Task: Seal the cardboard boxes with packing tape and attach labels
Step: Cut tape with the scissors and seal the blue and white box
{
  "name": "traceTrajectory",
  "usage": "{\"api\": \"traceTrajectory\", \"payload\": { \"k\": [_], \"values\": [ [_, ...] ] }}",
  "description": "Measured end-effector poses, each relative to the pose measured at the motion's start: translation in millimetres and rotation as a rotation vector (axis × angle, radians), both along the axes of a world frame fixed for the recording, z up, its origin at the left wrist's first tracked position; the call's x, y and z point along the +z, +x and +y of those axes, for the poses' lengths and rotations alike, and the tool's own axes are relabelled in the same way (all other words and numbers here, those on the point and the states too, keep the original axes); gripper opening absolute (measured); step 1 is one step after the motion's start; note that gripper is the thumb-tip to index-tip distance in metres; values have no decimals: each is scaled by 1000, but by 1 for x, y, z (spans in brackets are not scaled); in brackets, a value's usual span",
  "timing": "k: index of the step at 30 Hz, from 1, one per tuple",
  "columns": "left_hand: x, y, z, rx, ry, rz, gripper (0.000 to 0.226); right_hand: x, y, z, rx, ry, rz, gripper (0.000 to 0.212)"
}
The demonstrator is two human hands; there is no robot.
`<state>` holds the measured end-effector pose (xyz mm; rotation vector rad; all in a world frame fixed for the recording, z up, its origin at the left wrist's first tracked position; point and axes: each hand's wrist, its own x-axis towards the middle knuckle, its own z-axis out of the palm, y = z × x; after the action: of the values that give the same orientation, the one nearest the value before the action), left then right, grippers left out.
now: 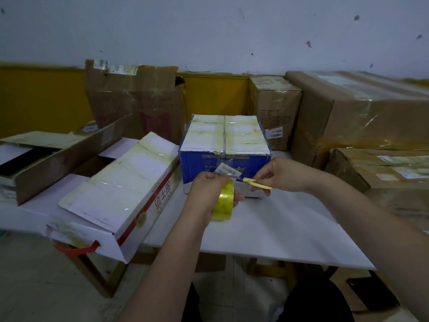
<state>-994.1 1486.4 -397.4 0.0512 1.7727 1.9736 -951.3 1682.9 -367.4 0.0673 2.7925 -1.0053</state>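
Centrally, the left hand [206, 189] holds a yellow tape roll [224, 202] and pinches a label [226, 171] on stretched tape. The right hand [282, 175] grips a yellow cutter [257, 183], both before the blue box [224, 156] on the tabletop [267, 228].

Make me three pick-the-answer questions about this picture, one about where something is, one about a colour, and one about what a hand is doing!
1. Where is the blue box?
A. on the white table
B. on the floor
C. on top of a brown box

2. What colour is the tape roll?
A. red
B. yellow
C. black

3. What is the right hand doing?
A. lying flat on the table
B. holding a thin yellow tool
C. lifting a box

Answers:
1. A, its bottom sits on the tabletop.
2. B, the roll in the left hand shines yellow.
3. B, its fingers pinch the tool beside a small label by the box front.
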Motion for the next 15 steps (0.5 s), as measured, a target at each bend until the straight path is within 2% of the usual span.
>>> {"api": "traceTrajectory", "payload": {
  "k": [6,9,11,15],
  "values": [
    [-7,-1,0,72,78,5,19,-11,1,1,18,17,62,13],
    [-11,2,-6,69,103,22,19,-18,11,-1,113,89,95,24],
    [-13,5,-11,48,112,41,17,-23,21,1,144,80,71,29],
    [-19,10,-19,14,167,63,16,-27,45,13,130,33,-10,27]
  ]
}}
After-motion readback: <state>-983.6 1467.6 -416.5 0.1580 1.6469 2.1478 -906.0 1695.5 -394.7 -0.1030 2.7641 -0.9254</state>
